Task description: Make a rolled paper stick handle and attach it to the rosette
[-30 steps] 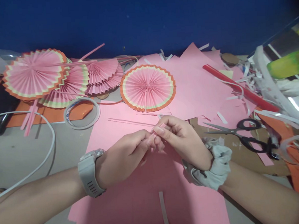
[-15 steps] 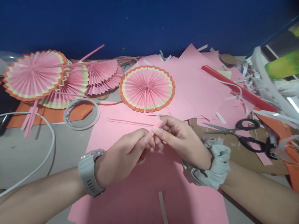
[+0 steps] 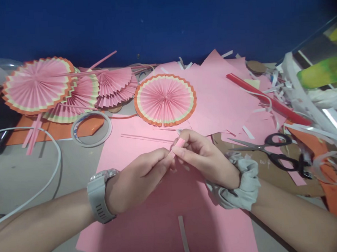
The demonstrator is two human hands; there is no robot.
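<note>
Between both hands is a small pink paper strip (image 3: 180,142), folded or rolled narrow. My left hand (image 3: 144,174) pinches its lower end between thumb and fingers. Its upper part is in the pinch of my right hand (image 3: 200,154), and the fingertips of both hands nearly meet. Beneath them lies a large pink paper sheet (image 3: 151,226), with a thin white strip (image 3: 184,237) on its lower part. Just beyond the hands rests a round pleated paper fan (image 3: 165,99), pink with yellow and orange rims. Two thin pink strips (image 3: 143,136) lie left of the fingertips.
Black scissors (image 3: 262,147) lie to the right, on cardboard and paper scraps. A tape roll (image 3: 109,131) and a white cable (image 3: 58,163) are at left. More pleated fans (image 3: 39,84) pile up at back left. A red tube-like piece (image 3: 269,100) lies at back right.
The fingers have shifted slightly along the pink strip, and more of its upper end shows above the right thumb. Things on the table keep their places.
</note>
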